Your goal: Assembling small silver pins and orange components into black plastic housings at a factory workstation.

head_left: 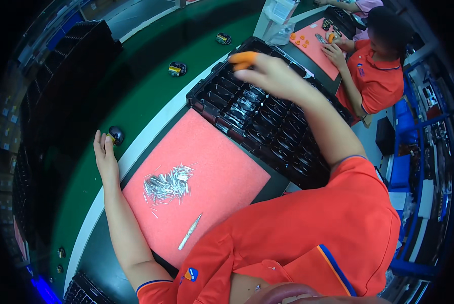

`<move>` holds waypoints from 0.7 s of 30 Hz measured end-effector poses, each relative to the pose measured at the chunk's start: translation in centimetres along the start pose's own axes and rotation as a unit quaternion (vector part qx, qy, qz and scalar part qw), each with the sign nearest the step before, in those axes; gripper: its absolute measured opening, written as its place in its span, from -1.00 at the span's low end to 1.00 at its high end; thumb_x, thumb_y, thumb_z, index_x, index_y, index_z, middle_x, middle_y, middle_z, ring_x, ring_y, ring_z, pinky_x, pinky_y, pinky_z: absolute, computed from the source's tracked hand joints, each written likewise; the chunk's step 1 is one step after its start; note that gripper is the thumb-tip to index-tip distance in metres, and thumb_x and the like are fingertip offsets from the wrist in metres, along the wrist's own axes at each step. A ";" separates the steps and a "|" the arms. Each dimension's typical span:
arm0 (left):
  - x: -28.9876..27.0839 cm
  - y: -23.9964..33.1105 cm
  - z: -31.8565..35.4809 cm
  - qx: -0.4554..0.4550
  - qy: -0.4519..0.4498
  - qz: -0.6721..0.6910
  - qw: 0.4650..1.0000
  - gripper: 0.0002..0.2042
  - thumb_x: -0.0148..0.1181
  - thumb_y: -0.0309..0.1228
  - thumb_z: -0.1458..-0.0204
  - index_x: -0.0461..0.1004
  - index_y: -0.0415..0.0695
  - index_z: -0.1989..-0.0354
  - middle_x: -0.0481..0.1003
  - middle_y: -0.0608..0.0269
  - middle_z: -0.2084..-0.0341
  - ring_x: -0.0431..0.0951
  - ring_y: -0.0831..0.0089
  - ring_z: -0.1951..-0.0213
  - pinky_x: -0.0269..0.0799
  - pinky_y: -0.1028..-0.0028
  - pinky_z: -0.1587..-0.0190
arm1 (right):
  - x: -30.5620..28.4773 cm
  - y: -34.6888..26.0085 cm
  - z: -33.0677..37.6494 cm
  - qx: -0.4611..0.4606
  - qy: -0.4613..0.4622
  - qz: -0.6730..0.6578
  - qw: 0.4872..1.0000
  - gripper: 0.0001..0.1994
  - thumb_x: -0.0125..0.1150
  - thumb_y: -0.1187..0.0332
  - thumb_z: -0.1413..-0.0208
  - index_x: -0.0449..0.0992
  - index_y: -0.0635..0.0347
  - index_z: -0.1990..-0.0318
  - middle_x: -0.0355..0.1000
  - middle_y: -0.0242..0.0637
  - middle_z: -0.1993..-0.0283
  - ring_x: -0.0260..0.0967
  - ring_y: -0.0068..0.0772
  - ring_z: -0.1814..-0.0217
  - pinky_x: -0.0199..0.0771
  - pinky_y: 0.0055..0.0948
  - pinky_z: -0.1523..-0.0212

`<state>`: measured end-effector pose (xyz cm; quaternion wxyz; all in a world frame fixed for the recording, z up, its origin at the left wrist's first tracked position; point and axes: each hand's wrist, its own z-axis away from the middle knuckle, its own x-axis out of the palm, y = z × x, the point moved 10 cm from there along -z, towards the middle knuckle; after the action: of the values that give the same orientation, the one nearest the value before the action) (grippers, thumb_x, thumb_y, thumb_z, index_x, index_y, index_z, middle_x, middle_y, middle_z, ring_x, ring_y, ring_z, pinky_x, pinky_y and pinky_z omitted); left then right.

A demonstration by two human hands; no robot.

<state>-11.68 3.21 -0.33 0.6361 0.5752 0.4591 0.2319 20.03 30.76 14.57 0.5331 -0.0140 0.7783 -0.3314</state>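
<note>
My left hand [105,156] reaches over the green conveyor belt, fingers stretched out. Its fingertips are at a small black rounded device [116,135] with a yellow part, and seem to touch it. Orange covers sit on fingers of my right hand [275,76], which is raised above a black compartment tray [222,93] and smeared by motion. Whether anything is in that hand cannot be made out. On a pink foam mat [222,157] before me lies a loose heap of thin silvery strips [167,185]. Tweezers [190,231] rest on the mat nearer to me.
More black-and-yellow devices [177,69] stand along the belt [146,91]. Stacked black trays [60,86] rise beyond it at left. At upper right a co-worker [376,71] in red works at another pink mat [318,48]. A blue shelf rack [404,126] stands at right.
</note>
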 end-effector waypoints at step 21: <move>-0.6 2.9 1.1 0.100 0.072 0.030 0.992 -0.61 0.00 -0.35 -0.18 0.27 -0.15 -0.18 0.30 0.11 -0.15 0.24 0.35 -0.22 0.04 0.44 -0.25 | -4.3 12.7 7.7 0.185 0.019 0.132 0.974 -0.50 0.32 0.07 0.07 0.47 0.29 0.08 0.40 -0.18 0.34 0.38 -0.38 0.29 0.36 -0.43 0.24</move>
<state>-10.38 2.82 2.47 0.5333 0.6313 0.5070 0.2449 32.59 38.43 9.72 0.5504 0.1942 0.7088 -0.3962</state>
